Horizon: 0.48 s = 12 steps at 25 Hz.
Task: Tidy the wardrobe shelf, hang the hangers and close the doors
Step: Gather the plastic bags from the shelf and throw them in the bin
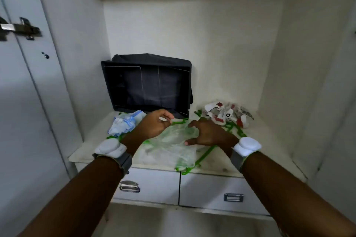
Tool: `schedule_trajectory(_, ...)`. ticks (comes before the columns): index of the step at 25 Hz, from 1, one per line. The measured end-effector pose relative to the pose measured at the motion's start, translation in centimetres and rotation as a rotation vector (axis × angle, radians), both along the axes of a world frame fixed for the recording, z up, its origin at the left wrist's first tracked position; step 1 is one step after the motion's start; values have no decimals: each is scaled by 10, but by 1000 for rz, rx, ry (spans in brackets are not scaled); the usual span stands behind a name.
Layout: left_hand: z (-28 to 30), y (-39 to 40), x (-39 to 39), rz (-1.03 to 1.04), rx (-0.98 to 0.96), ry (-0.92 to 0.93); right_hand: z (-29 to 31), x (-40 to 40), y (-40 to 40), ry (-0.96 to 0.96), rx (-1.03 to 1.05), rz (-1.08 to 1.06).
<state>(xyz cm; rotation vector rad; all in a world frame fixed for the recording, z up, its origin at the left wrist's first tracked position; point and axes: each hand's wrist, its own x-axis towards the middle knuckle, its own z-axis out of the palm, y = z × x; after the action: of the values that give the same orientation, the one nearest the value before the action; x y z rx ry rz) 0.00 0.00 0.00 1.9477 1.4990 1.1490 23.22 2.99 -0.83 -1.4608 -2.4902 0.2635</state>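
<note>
Both hands work the clear plastic bag (169, 144) covering the green hangers (207, 153) on the shelf (269, 140). Left hand (154, 124) pinches its far edge with narrow fingers (167, 116); right hand (209, 133) presses it, fingers (192, 124) spread, likely to uncover the hangers.

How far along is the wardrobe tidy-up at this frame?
Early. Nothing looks finished. Left hand and right hand are on the clear plastic bag over the green hangers. Red-and-white wrappers and blue-white bag remain on the shelf; hangers unhung, doors open.
</note>
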Motion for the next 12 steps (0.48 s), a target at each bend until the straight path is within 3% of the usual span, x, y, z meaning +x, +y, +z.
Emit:
schedule_trajectory(5, 3, 34, -23, 77, -39, 9, -22, -32, 42, -139, -91, -40)
schedule_trajectory(12, 1, 96, -30, -73, -101, 88, -39, -44, 81, -435, -104, 27)
